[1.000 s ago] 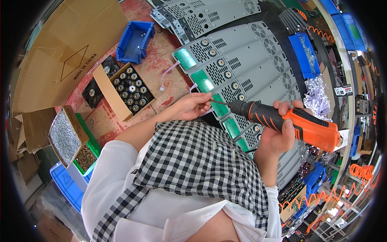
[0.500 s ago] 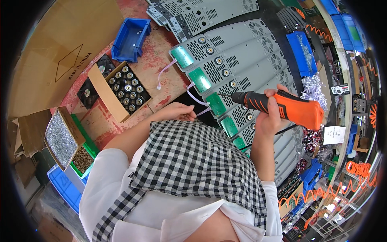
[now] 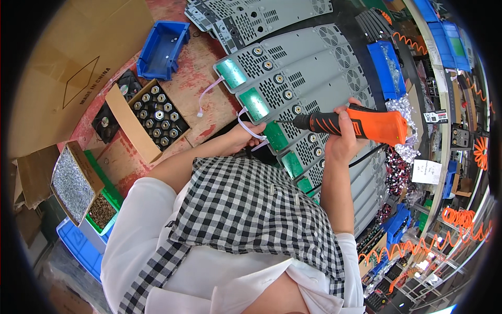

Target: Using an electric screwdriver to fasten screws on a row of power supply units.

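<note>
An orange and black power screwdriver [image 3: 361, 124] lies across my right hand [image 3: 342, 138], whose fingers are wrapped round its grip. Its thin bit points left and reaches the upper edge of a green circuit board [image 3: 276, 137]. That board sits at the end of a grey perforated metal panel [image 3: 314, 86], one of several side by side. My left hand [image 3: 246, 137] is closed, fingertips together at the board's left edge, against a pale purple cable [image 3: 243, 123]. What those fingers pinch is hidden. Another green board [image 3: 253, 103] lies just above, and its neighbour [image 3: 230, 73] has a loose cable.
On the left, a cardboard box of black knob-like parts with metal nuts [image 3: 160, 118] stands near a blue bin [image 3: 164, 49]. A carton of small silvery pieces [image 3: 75, 183] is at lower left. Right of the panels are a blue bin [image 3: 386, 68] and coiled orange hoses [image 3: 460, 217].
My left hand has moved up and right to the board's edge and cable. The screwdriver has shifted left and its bit has come to the board's upper edge. The view has shifted slightly.
</note>
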The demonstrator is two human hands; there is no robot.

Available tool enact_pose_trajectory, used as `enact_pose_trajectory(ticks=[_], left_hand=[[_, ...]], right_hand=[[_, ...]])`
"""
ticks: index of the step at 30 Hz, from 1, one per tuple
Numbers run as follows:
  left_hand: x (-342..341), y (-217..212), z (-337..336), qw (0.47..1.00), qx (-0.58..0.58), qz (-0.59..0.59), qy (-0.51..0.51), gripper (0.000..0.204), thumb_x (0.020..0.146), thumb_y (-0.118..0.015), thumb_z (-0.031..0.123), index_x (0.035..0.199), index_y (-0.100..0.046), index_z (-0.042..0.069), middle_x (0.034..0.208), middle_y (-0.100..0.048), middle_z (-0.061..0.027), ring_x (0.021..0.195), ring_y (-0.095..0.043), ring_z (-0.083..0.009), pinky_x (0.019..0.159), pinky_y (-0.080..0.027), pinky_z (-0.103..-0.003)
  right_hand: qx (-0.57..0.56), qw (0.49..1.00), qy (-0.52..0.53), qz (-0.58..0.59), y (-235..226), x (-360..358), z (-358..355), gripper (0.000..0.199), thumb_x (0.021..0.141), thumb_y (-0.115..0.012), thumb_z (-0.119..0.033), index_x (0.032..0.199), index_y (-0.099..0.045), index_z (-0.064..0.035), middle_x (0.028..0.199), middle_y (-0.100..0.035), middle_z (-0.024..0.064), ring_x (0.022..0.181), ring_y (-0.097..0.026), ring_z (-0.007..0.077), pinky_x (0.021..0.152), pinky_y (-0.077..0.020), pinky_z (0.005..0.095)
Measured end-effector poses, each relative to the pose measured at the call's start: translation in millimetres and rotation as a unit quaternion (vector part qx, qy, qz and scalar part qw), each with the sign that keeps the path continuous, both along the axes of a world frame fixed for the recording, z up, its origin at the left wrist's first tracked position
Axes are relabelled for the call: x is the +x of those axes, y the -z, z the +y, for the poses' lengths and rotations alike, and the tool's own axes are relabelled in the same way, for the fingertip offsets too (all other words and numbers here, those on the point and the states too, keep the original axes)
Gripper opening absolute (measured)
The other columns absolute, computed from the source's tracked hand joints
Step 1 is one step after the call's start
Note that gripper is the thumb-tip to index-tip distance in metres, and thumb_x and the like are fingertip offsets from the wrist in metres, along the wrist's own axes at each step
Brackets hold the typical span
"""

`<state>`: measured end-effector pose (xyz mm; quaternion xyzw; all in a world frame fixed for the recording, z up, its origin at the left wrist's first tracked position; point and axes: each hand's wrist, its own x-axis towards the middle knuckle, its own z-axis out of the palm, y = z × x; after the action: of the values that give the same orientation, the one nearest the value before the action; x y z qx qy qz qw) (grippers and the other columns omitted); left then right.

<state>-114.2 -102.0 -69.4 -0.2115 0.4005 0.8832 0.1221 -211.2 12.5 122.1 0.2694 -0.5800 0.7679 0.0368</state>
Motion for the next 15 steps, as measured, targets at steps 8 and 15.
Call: enact_pose_trajectory(ticks=[8,15], left_hand=[[0,-5,3,0.999,-0.032,-0.012,-0.031,0.03,0.082,-0.051,0.031,0.07,-0.055,0.004,0.06,-0.053,-0.0017,0.047,-0.043,-0.0066,0.04,-0.031,-0.017],[1,-3,6,0.999,-0.034,-0.017,-0.038,0.029,0.081,-0.052,0.032,0.07,-0.055,0.005,0.059,-0.051,-0.0007,0.047,-0.042,-0.0065,0.04,-0.03,-0.017]], right_hand=[[0.135,0.985,-0.079,0.072,-9,8,-10,0.031,0.063,-0.055,0.004,0.09,-0.041,0.0019,0.087,-0.05,0.0141,0.067,-0.052,0.0172,0.065,-0.0436,0.0302],[0.144,0.973,-0.165,0.079,-6,15,-18,0.036,0.062,-0.055,0.007,0.091,-0.037,-0.0012,0.085,-0.051,0.013,0.064,-0.05,0.0165,0.06,-0.0434,0.0296]])
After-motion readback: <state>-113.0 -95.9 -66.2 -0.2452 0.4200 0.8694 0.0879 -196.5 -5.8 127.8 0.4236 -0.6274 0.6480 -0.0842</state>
